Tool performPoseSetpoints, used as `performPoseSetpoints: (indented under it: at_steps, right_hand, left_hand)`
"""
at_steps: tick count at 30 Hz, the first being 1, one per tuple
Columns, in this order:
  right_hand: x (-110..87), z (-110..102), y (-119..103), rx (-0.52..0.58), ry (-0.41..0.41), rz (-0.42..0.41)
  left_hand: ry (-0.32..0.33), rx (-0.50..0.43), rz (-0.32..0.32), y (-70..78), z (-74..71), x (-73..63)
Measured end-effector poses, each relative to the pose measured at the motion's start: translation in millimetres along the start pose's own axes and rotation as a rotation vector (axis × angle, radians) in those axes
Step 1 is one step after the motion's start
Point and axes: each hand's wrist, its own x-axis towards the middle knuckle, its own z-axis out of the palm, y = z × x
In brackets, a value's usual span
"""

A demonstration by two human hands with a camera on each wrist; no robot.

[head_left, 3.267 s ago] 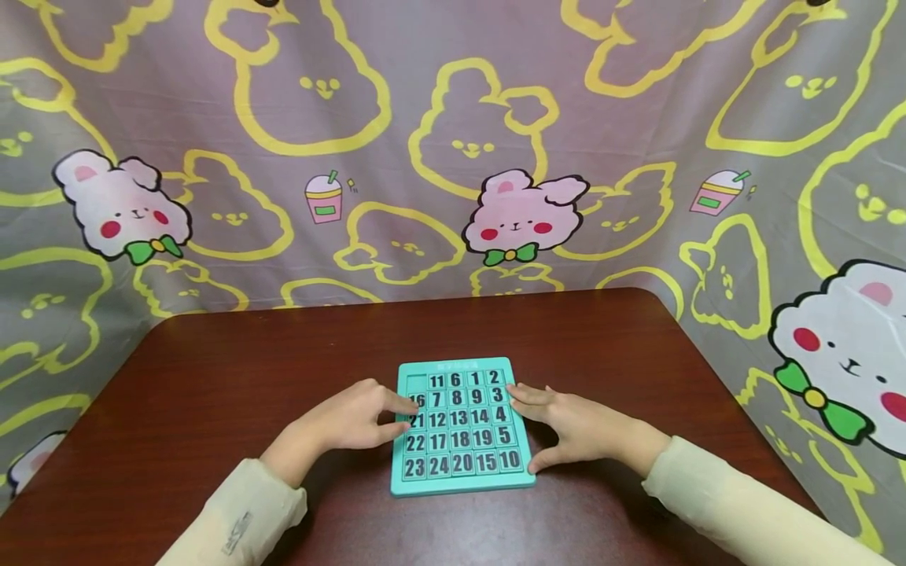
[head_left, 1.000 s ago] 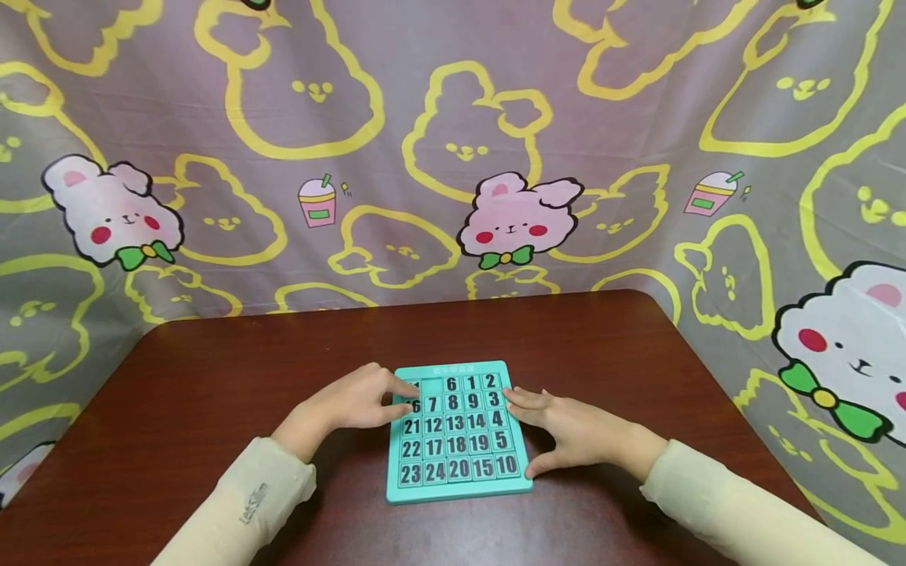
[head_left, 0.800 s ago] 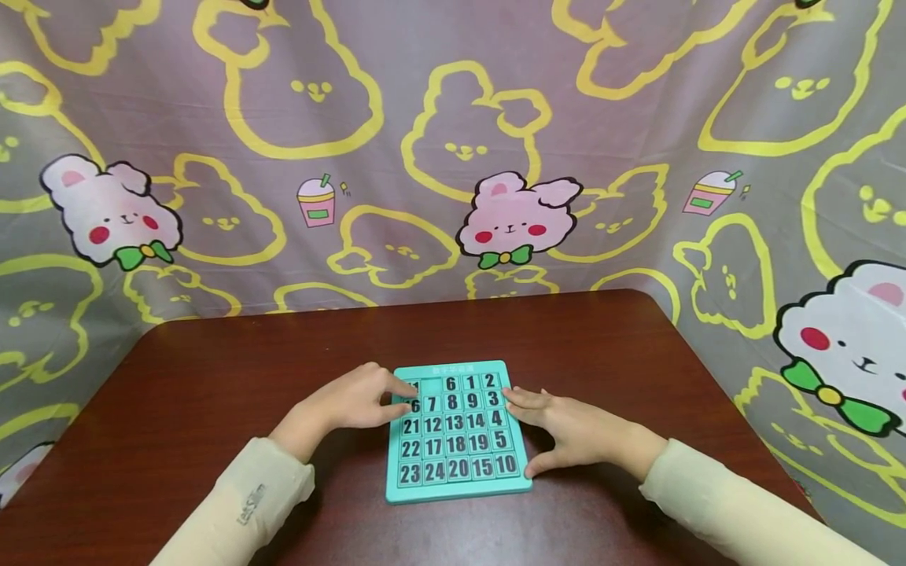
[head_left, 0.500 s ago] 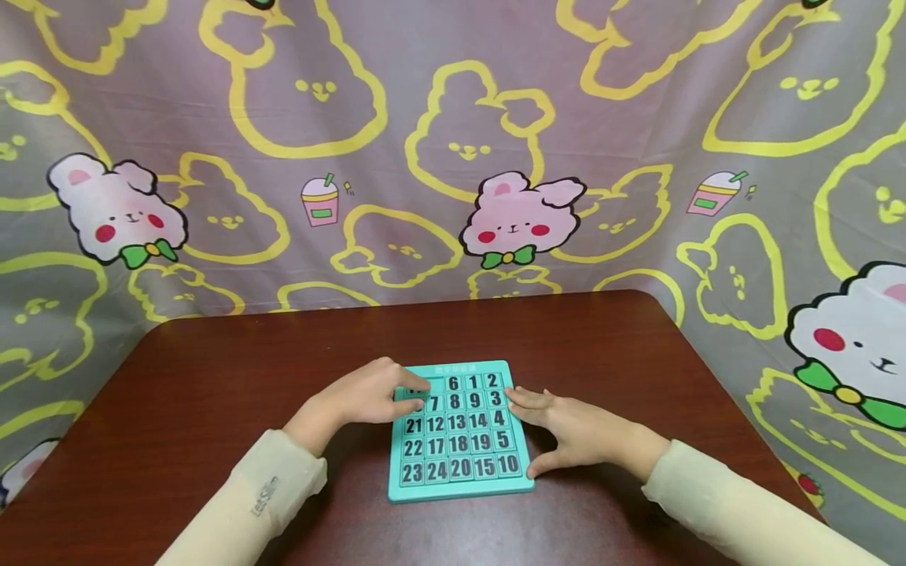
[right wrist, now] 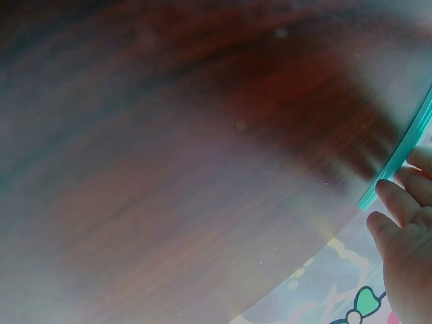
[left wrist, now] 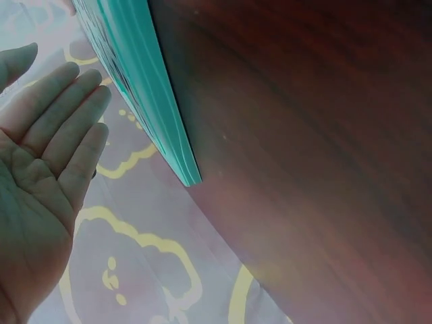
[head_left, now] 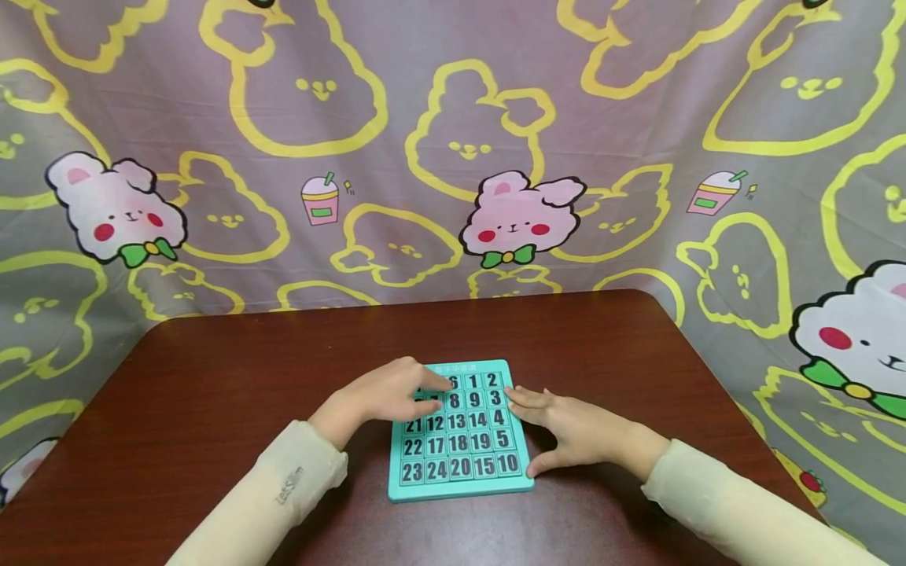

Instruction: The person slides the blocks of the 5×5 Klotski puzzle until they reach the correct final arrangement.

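A turquoise sliding number puzzle (head_left: 460, 489) lies flat on the table in the head view, its tiles bearing black numerals. My left hand (head_left: 389, 391) reaches over its upper left part, the index fingertip at the left side of the 6 tile (head_left: 455, 383). The thumb is lower, beside the 8 tile (head_left: 454, 401). These fingers cover the left end of the top two rows. Along the right rim lies my right hand (head_left: 583, 431), fingers at the upper part and thumb by the lower right corner. In the left wrist view, the left hand (left wrist: 50, 148) shows extended fingers beside the puzzle's edge.
The dark red-brown wooden table (head_left: 248, 377) has rounded far corners. A grey-pink curtain (head_left: 396, 118) with yellow outlines and cartoon rabbits stands behind it and along both sides.
The 11 tile slid left into the top left corner, shifting the gap to second place, which the left fingers now hide. The left hand then moved right toward the 6; the right hand stayed.
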Motion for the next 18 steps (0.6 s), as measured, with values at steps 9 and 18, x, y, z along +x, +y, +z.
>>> performPoseSetpoints:
  at_steps: [9,18]
  right_hand:
    - [-1.4,-1.2,-0.9,0.019,0.005,-0.004]
    - [-0.7,-2.4,-1.0,0.029,0.004,-0.005]
  left_hand:
    - [-0.017,-0.019,0.016,2.5,3.9,9.7]
    - [-0.029,-0.013,0.012,0.7,5.5,12.0]
